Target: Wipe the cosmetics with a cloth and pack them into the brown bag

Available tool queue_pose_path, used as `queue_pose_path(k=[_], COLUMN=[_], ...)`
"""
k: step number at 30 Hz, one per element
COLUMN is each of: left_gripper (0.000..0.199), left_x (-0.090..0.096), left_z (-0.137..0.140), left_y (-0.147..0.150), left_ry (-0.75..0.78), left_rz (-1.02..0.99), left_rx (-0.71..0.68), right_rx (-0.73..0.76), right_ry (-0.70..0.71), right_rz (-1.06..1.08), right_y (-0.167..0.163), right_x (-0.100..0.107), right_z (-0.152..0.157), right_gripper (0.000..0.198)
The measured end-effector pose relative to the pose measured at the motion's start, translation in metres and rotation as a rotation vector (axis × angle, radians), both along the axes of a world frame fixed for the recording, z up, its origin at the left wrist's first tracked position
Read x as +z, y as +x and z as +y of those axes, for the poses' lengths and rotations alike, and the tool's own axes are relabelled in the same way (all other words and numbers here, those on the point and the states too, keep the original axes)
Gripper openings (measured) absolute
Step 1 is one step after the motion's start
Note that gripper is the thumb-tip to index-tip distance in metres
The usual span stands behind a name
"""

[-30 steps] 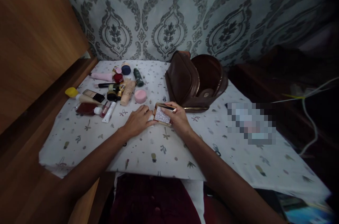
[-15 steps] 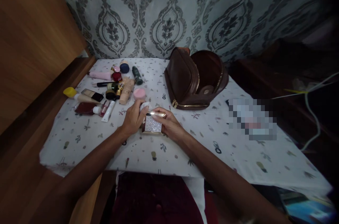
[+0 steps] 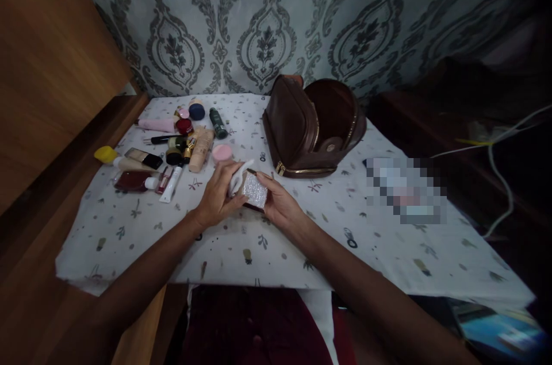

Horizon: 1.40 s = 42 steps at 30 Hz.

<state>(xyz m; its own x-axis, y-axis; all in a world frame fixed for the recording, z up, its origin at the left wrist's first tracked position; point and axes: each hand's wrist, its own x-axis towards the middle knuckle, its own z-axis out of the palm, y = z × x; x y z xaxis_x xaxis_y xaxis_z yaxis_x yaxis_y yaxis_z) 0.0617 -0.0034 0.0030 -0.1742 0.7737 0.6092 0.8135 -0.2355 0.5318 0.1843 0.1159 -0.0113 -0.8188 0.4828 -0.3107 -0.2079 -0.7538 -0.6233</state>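
Observation:
Over the front middle of the table, my right hand (image 3: 279, 199) grips a glittery silver compact case (image 3: 255, 190) by its right side. A folded white wipe (image 3: 238, 177) is pinched in my left hand (image 3: 219, 192), against the left edge of the case. The fingers of my left hand partly hide that edge. Just behind my left hand sits a round pink container (image 3: 222, 152). To the left lie a beige tube (image 3: 200, 149) and a small white tube (image 3: 171, 184).
A brown leather bag (image 3: 313, 129) stands unzipped at the back. Several cosmetics, among them a dark green bottle (image 3: 218, 123) and a dark red bottle (image 3: 133, 181), lie at left. A blurred-out item (image 3: 407, 189) lies at right. A wooden cabinet (image 3: 56, 37) borders the left.
The compact case has turned and tilted in my hands. The white wipe now stands up higher between my left fingers and the case. The whole view has shifted slightly.

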Motion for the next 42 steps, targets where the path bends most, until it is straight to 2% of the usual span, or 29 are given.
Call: queue_pose_path(k=[2, 5, 7, 11, 16, 19, 22, 25, 28, 31, 34, 42], left_gripper=[0.062, 0.048, 0.038, 0.032, 0.027, 0.026, 0.037, 0.062, 0.086, 0.096, 0.09, 0.048], left_x=[-0.001, -0.003, -0.004, -0.002, 0.005, 0.005, 0.004, 0.004, 0.006, 0.007, 0.006, 0.002], left_z=[0.0, 0.002, 0.003, 0.003, 0.001, 0.002, 0.001, 0.0, -0.001, -0.001, 0.0, 0.001], left_y=[0.001, 0.005, 0.007, 0.001, -0.01, -0.013, -0.014, -0.015, -0.018, -0.019, -0.019, -0.019], left_ry=[-0.01, -0.008, 0.018, 0.1, 0.153, 0.158, 0.125, 0.081, 0.028, -0.011, -0.026, 0.074], left_rz=[0.015, 0.017, -0.005, -0.065, -0.14, -0.169, -0.151, -0.124, -0.114, -0.097, -0.084, -0.045], left_rx=[-0.011, 0.051, 0.105, 0.205, 0.302, 0.321, 0.269, 0.157, 0.066, 0.039, 0.073, 0.145], right_rx=[-0.014, -0.009, 0.01, 0.029, 0.156, 0.213, 0.217, 0.165, 0.144, 0.146, 0.137, 0.117], right_ry=[-0.063, -0.1, -0.088, -0.056, 0.03, 0.061, 0.002, -0.044, -0.053, -0.048, -0.044, -0.031], right_rz=[0.027, 0.06, 0.065, 0.063, 0.035, 0.059, 0.097, 0.111, 0.118, 0.145, 0.158, 0.133], right_y=[-0.001, -0.001, -0.001, 0.001, 0.005, 0.005, 0.005, 0.004, 0.005, 0.005, 0.004, 0.003], right_x=[-0.004, -0.007, -0.005, 0.002, 0.008, 0.01, 0.011, 0.013, 0.013, 0.013, 0.011, 0.005], right_z=[0.005, 0.012, 0.013, 0.008, 0.001, -0.003, -0.006, -0.006, -0.004, -0.003, -0.002, 0.0], right_gripper=[0.026, 0.026, 0.026, 0.025, 0.02, 0.026, 0.039, 0.049, 0.049, 0.046, 0.045, 0.035])
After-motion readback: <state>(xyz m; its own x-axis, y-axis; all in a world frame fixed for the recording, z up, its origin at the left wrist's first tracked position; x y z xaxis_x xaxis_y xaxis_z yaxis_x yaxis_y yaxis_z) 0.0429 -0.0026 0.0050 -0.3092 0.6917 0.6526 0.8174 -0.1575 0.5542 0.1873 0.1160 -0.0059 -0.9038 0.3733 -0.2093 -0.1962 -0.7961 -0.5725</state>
